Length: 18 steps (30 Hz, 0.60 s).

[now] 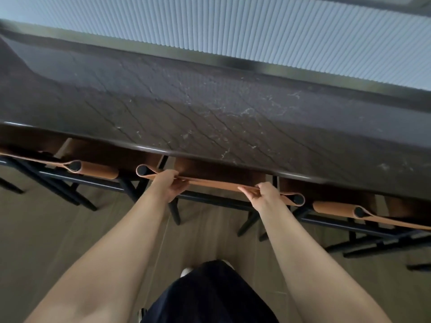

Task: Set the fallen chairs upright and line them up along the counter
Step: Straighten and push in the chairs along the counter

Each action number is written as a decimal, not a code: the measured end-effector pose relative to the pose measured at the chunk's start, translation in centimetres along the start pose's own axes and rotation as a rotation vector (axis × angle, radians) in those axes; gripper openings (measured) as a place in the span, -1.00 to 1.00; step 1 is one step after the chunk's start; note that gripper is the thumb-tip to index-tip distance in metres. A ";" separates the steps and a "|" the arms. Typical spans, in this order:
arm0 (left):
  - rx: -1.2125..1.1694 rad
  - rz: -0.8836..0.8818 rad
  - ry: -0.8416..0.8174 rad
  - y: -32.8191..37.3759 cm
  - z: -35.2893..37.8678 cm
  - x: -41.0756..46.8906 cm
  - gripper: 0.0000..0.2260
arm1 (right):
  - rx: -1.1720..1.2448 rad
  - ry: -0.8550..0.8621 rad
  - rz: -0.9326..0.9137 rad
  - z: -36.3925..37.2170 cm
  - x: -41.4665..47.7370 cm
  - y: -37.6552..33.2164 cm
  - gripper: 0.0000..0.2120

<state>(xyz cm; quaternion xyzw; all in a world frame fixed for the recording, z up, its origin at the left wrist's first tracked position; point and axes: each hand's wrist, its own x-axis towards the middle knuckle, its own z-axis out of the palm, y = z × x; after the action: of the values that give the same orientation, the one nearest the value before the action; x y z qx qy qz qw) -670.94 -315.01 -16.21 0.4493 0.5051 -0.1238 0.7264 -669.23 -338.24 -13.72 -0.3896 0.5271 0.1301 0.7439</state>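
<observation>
Three chairs with black frames and tan leather backrests stand upright, tucked under the dark marble counter (210, 113). The middle chair (217, 184) is straight in front of me. My left hand (171, 184) grips the left part of its leather backrest strap. My right hand (262, 194) grips the right part of the same strap. The left chair (93, 170) and the right chair (338, 209) stand close on either side. The seats are hidden under the counter.
A ribbed pale wall panel (256, 31) runs behind the counter. Light wood floor (58, 229) lies under me, with black chair legs (247, 223) reaching out over it. My dark trousers and a white shoe show at the bottom.
</observation>
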 end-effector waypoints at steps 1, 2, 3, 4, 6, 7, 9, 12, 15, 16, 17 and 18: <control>-0.012 0.014 0.003 0.0 0.2 0.2 -0.82 | 0.016 0.004 0.001 0.0 0.1 0.0 -0.76; -0.019 0.028 0.002 -0.1 0.3 0.3 -0.83 | 0.027 0.008 0.001 -0.1 0.1 0.0 -0.78; -0.022 0.039 -0.001 -0.2 0.3 0.3 -0.84 | 0.034 0.003 0.003 -0.1 0.1 0.1 -0.79; -0.022 0.040 -0.011 -0.2 0.3 0.3 -0.85 | 0.039 -0.004 0.001 -0.1 0.1 0.1 -0.79; -0.030 0.029 -0.034 -0.2 0.3 0.1 -0.85 | 0.058 -0.029 -0.009 -0.1 0.1 0.0 -0.82; -0.032 0.022 -0.039 -0.2 0.2 0.1 -0.86 | 0.068 -0.044 -0.011 -0.2 0.1 0.0 -0.83; -0.047 0.007 -0.052 -0.1 0.1 0.0 -0.85 | 0.059 -0.058 -0.024 -0.3 0.0 0.0 -0.86; -0.053 -0.004 -0.076 0.0 -0.4 -0.2 -0.84 | 0.040 -0.065 -0.032 -0.6 -0.1 0.2 -0.85; -0.014 0.000 -0.092 -0.1 -0.8 -0.3 -0.83 | 0.041 -0.080 -0.030 -0.8 -0.6 0.4 -0.87; 0.012 0.003 -0.093 -0.1 -0.9 -0.5 -0.80 | 0.033 -0.093 -0.032 -0.9 -0.8 0.5 -0.90; 0.039 0.008 -0.094 -0.2 -0.9 -0.7 -0.75 | 0.027 -0.105 -0.028 -1.1 -0.9 0.6 -0.93; 0.068 0.016 -0.097 -0.3 -1.1 -0.9 -0.71 | 0.020 -0.118 -0.018 -1.4 -1.1 0.8 -0.93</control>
<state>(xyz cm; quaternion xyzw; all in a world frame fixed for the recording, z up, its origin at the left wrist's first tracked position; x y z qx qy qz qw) -672.22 -314.59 -15.68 0.4714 0.4613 -0.1566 0.7352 -671.13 -338.46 -13.33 -0.3785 0.4802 0.1409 0.7786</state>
